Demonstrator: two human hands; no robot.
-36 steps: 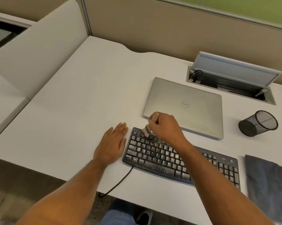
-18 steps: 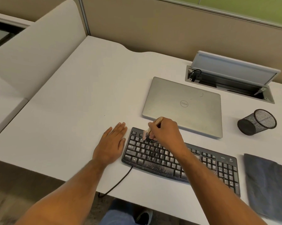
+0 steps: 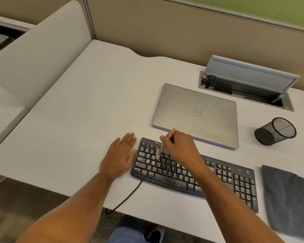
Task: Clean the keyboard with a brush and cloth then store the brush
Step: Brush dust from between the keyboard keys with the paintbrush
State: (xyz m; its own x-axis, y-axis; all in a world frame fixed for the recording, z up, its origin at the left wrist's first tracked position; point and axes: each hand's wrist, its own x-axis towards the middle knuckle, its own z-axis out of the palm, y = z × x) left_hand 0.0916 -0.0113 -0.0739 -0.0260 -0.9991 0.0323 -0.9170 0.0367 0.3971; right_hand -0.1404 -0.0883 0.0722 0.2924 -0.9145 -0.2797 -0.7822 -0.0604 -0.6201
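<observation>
Left of centre, the left hand (image 3: pixel 119 155) is lying flat on the desk (image 3: pixel 74 106), fingers straight and together, thumb touching the keyboard (image 3: pixel 175 179). At centre, the right hand (image 3: pixel 181 148) is pinching the brush (image 3: pixel 167 139), bristles on the speckled keys. The cloth (image 3: pixel 287 199) is lying at lower right.

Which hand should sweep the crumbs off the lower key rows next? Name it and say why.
Right. The right hand already grips the brush, bristles on the keyboard. The left hand lies flat on the desk at the keyboard's left end.
</observation>
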